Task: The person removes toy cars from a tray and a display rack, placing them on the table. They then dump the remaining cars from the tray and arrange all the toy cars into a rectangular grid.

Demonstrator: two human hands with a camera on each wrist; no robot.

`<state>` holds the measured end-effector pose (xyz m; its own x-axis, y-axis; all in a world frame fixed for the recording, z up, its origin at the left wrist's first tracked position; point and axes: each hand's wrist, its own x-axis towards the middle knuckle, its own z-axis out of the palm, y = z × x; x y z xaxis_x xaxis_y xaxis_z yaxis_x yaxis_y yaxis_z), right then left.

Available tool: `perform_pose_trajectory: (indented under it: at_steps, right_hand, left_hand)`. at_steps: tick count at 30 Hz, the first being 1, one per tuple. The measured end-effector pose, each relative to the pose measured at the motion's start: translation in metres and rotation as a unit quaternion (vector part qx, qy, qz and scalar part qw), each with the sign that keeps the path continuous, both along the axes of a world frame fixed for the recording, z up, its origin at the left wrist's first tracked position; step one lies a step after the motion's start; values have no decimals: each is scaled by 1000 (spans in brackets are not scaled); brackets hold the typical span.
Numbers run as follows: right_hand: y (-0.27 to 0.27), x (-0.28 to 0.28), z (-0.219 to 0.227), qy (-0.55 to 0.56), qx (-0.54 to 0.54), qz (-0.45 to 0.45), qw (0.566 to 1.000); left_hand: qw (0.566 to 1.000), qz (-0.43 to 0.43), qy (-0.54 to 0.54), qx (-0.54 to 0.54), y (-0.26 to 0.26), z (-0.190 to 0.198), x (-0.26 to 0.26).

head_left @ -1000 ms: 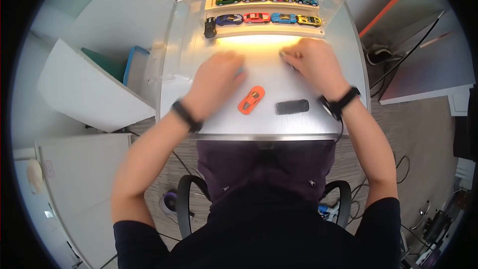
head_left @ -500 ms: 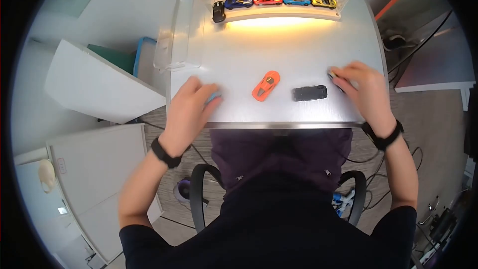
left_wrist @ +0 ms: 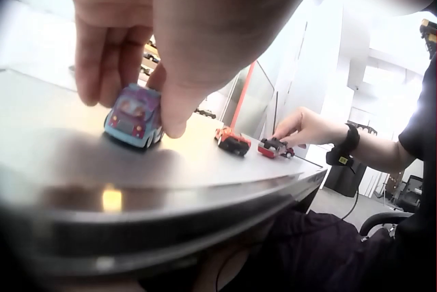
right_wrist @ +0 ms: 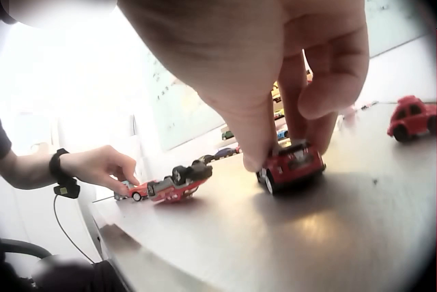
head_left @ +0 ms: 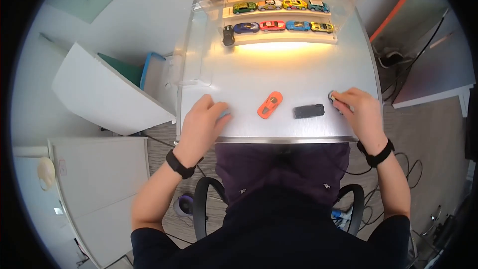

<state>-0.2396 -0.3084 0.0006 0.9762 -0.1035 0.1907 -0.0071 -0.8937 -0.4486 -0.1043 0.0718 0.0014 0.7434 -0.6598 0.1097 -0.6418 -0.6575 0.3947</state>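
Note:
My left hand pinches a light-blue toy car with a purple top, low over the table near its front left. On the right side, my right hand holds a red and black toy car between thumb and fingers, right at the tabletop. Between the hands lies an orange toy car, set at a slant. Beside it, nearer the right hand, another toy car rests upside down, its dark underside up and red body below.
A tiered rack with rows of toy cars stands at the back, a warm glow beneath it. A black car stands turned at its left end. A clear plastic case lies at left. The right wrist view shows another red car.
Both hands have drawn back from near the rack toward the table's front edge and moved apart, each with its car. The orange car and the upturned car stay in place; the head view has shifted.

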Motion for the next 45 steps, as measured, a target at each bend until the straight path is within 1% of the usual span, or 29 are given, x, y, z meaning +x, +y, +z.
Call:
perform_pose_trajectory:
  at_steps: [1, 2, 3, 5, 6, 7, 10, 11, 13, 14, 15, 17, 18, 19, 22, 25, 28, 30, 32, 34, 35, 37, 38, 39, 40, 42, 44, 45]
  right_hand:
    - [1, 3, 2, 10, -7, 0, 1000]
    - [4, 14, 0, -4, -17, 3, 1000]
    - [8, 34, -3, -21, -30, 10, 999]
    - [13, 81, -9, -45, -50, 24, 997]
    - [17, 106, -16, -50, -53, 28, 997]
    - [23, 120, -18, -53, -54, 31, 997]
    - [27, 119, -10, 23, -90, 16, 996]
    - [22, 100, -7, 12, -116, 34, 993]
    - [15, 56, -3, 37, -157, 18, 987]
    - [15, 31, 0, 29, -129, 14, 991]
    - [15, 8, 4, 25, -100, 10, 995]
    - [12, -22, 6, 4, -68, 13, 998]
    - [10, -32, 7, -5, -51, 13, 999]
    - [11, -36, 7, -10, -42, 7, 999]
    - [11, -33, 10, 2, -47, 3, 999]
    - [7, -10, 9, -5, -32, 27, 999]
    - [5, 32, 1, 4, -6, 63, 998]
    - [14, 69, -5, -9, -43, 81, 996]
    - [24, 112, -20, -40, -55, 94, 993]
    - [30, 137, -26, -65, -71, 106, 990]
    - [33, 139, -28, -75, -77, 112, 988]
    - [29, 115, -26, -44, -87, 98, 990]
    - [25, 100, -21, -31, -94, 92, 991]
    - [20, 77, -13, -15, -88, 86, 992]
    - [17, 54, -10, -26, -76, 76, 994]
    - [15, 14, -7, -35, -58, 56, 996]
    - [14, -8, -4, -31, -35, 35, 998]
    - [14, -6, -1, -19, -26, 36, 999]
  left_hand:
    - [1000, 4, 9, 5, 1, 0, -2]
    - [1000, 12, 15, 6, 1, 0, -4]
    - [1000, -3, -9, -3, -8, -4, 0]
    - [997, -27, -71, -25, -50, -19, 30]
    - [995, -40, -85, -47, -73, -25, 47]
    - [992, -53, -97, -66, -92, -28, 59]
    - [994, -48, -94, -23, -112, -27, 65]
    - [994, -56, -93, -29, -102, -26, 62]
    - [994, -47, -85, -45, -70, -23, 45]
    - [989, -54, -116, -71, -51, -25, 33]
    - [992, -37, -117, -26, -31, -24, 20]
    - [989, -12, -147, 8, 1, -17, -6]
    - [995, 1, -103, -2, 16, -15, -17]
    - [998, 14, -59, -10, 27, -11, -27]
    - [998, 51, 12, 26, 38, 13, -45]
    - [998, 21, 22, 48, 40, 14, -37]
    - [999, -33, 28, 31, 14, 12, -7]
    - [998, -52, 8, 27, -19, 3, 15]
    - [995, -91, -24, 19, -58, -7, 41]
    - [992, -115, -54, 4, -93, -19, 61]
    - [991, -117, -58, 3, -99, -19, 64]
    - [991, -120, -63, 1, -102, -20, 65]
    - [993, -108, -52, 15, -94, -17, 60]
    - [994, -99, -42, 29, -76, -12, 52]
    - [994, -91, -30, 44, -57, -7, 42]
    - [997, -61, -6, 37, -17, 4, 19]
    - [998, -44, 19, 37, 17, 9, 4]
    - [998, -35, 30, 37, 24, 9, 1]
